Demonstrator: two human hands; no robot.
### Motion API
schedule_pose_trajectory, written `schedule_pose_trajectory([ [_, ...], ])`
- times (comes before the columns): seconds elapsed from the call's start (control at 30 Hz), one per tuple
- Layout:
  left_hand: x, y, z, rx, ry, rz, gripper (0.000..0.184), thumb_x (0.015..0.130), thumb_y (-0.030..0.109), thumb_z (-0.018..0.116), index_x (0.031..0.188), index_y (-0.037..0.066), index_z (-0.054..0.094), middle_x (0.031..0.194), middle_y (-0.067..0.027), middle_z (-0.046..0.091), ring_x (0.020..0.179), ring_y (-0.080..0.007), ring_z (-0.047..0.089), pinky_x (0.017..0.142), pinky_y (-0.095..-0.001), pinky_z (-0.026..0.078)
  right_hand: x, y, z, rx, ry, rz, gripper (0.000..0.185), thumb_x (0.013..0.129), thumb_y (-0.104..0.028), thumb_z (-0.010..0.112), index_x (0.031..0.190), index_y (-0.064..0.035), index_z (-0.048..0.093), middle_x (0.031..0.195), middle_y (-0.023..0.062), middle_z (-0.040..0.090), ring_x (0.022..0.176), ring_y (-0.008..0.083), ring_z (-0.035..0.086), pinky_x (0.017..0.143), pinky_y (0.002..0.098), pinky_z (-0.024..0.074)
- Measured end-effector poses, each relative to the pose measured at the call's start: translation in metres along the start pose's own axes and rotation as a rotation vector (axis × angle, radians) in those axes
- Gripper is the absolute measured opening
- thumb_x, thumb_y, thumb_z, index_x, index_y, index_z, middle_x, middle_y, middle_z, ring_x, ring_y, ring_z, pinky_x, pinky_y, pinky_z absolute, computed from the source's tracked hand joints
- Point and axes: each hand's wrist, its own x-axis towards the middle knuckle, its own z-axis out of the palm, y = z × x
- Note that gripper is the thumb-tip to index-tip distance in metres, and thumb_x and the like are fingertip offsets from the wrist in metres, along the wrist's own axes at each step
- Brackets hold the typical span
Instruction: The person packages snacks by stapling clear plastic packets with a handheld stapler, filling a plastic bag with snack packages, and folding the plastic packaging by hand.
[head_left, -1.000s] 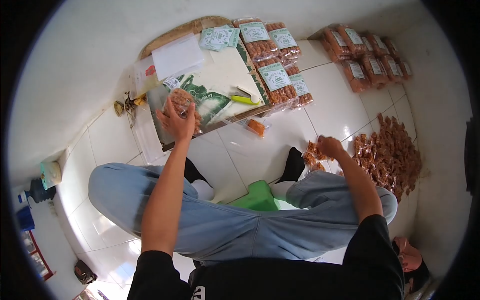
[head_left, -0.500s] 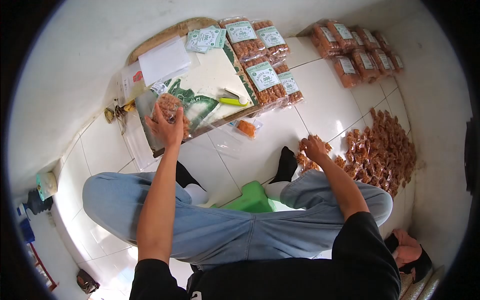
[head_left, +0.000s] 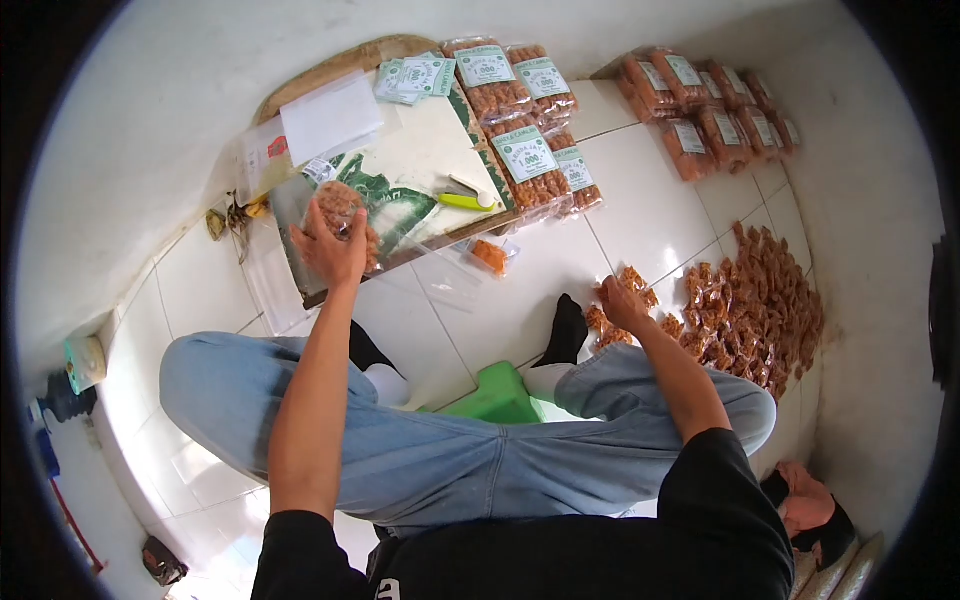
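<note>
On the left end of the low board [head_left: 420, 150], my left hand [head_left: 333, 245] is wrapped round a clear bag of brown snacks [head_left: 340, 205]. My right hand [head_left: 622, 303] is at a few small snack packets [head_left: 637, 283] on the floor, its fingers pressed together; what lies between them is too small to name. Right of that hand spreads a big heap of small packets [head_left: 760, 300]. A yellow-green stapler [head_left: 466, 200] lies on the board, with green labels [head_left: 415, 78] and white sheets [head_left: 332, 117] behind it.
Labelled snack packs [head_left: 525, 160] stand against the board's right edge, and more filled packs [head_left: 690, 135] are at the back right wall. A small orange packet [head_left: 490, 257] lies before the board. A green stool [head_left: 497, 393] sits between my legs.
My right hand has moved slightly left over the small packets and its fingers have drawn together. The left hand stays round the bag. The whole view has shifted a little.
</note>
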Motion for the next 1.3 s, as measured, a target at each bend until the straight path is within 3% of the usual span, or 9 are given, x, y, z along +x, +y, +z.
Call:
schedule_pose_trajectory([
  [0.2,0.0,0.001,0.0,-0.005,0.024,0.03,0.091,0.078,0.063,0.064,0.149,0.022,0.026,0.15,-0.0336,0.008,0.143,-0.0418,0.008,0.113,-0.0544,0.013,-0.028,-0.027,-0.032,-0.008,-0.174,0.034,0.064,0.079,-0.011,0.059,0.137,-0.0024,0.033,0.123,0.0257,0.049,0.109,0.043,0.055,0.084,0.049,0.0501],
  [0.27,0.0,0.004,-0.001,0.003,0.001,-0.01,0.091,0.077,0.064,0.064,0.149,0.022,0.027,0.15,-0.0332,0.008,0.143,-0.0424,0.008,0.112,-0.0558,0.014,-0.034,-0.016,-0.003,-0.083,-0.319,0.002,0.062,0.093,-0.03,0.053,0.143,-0.0036,0.027,0.14,0.0253,0.033,0.12,0.0434,0.048,0.098,0.0496,0.0439],
  [0.47,0.0,-0.001,0.002,0.015,0.024,0.021,0.092,0.076,0.065,0.064,0.149,0.024,0.026,0.151,-0.0318,0.008,0.143,-0.0429,0.007,0.111,-0.0589,0.015,-0.043,-0.043,0.014,-0.172,-0.21,-0.12,0.081,0.084,-0.019,0.066,0.146,-0.0005,0.017,0.14,0.0289,0.029,0.128,0.0491,0.035,0.102,0.0552,0.0392],
  [0.53,0.0,0.002,0.001,0.028,0.031,0.004,0.093,0.076,0.065,0.065,0.15,0.025,0.025,0.151,-0.0314,0.008,0.143,-0.0427,0.006,0.111,-0.0592,0.015,-0.033,-0.046,0.017,0.027,-0.262,0.216,0.095,0.077,-0.022,0.071,0.149,-0.0019,0.011,0.137,0.0257,0.029,0.12,0.0488,0.039,0.103,0.052,0.0391],
  [0.8,-0.003,0.008,-0.002,0.035,0.034,-0.005,0.092,0.077,0.061,0.067,0.149,0.02,0.027,0.149,-0.0316,0.01,0.141,-0.0437,0.012,0.112,-0.0556,0.016,-0.015,-0.033,0.02,-0.043,0.161,0.191,0.068,0.078,-0.01,0.054,0.14,0.0045,0.029,0.123,0.0236,0.051,0.115,0.041,0.048,0.101,0.0469,0.0384],
  [0.93,-0.002,0.004,-0.001,-0.026,0.029,0.022,0.092,0.077,0.063,0.066,0.15,0.025,0.023,0.153,-0.0288,0.005,0.144,-0.0406,0.002,0.113,-0.0574,0.009,-0.01,-0.014,0.051,-0.348,0.138,-0.173,0.048,0.086,-0.018,0.051,0.129,0.0019,0.043,0.132,0.0215,0.042,0.121,0.0405,0.04,0.101,0.0552,0.0316],
  [1.1,-0.002,0.005,-0.003,-0.024,-0.004,-0.015,0.093,0.077,0.064,0.064,0.15,0.026,0.022,0.153,-0.0281,0.004,0.144,-0.0399,0.0,0.113,-0.0571,0.009,0.004,-0.012,0.048,-0.317,0.09,-0.03,0.038,0.089,-0.017,0.051,0.12,0.0042,0.049,0.124,0.022,0.048,0.112,0.035,0.047,0.093,0.0457,0.0409],
  [1.2,-0.002,0.009,-0.007,-0.016,-0.036,-0.039,0.094,0.077,0.065,0.064,0.15,0.026,0.021,0.153,-0.0274,0.003,0.145,-0.0392,-0.001,0.113,-0.0568,0.009,0.017,-0.016,0.025,0.434,0.224,0.157,0.041,0.085,-0.013,0.06,0.123,-0.0016,0.051,0.106,0.0165,0.058,0.099,0.0241,0.057,0.081,0.0388,0.0486],
  [1.3,-0.002,0.008,-0.007,-0.026,-0.058,-0.051,0.095,0.077,0.066,0.064,0.151,0.026,0.021,0.154,-0.0268,0.002,0.145,-0.0385,-0.001,0.113,-0.0565,0.009,0.026,-0.091,-0.086,0.792,-0.359,0.081,0.046,0.082,-0.01,0.064,0.126,-0.0059,0.051,0.1,0.0072,0.063,0.087,0.0141,0.062,0.074,0.0295,0.0527],
])
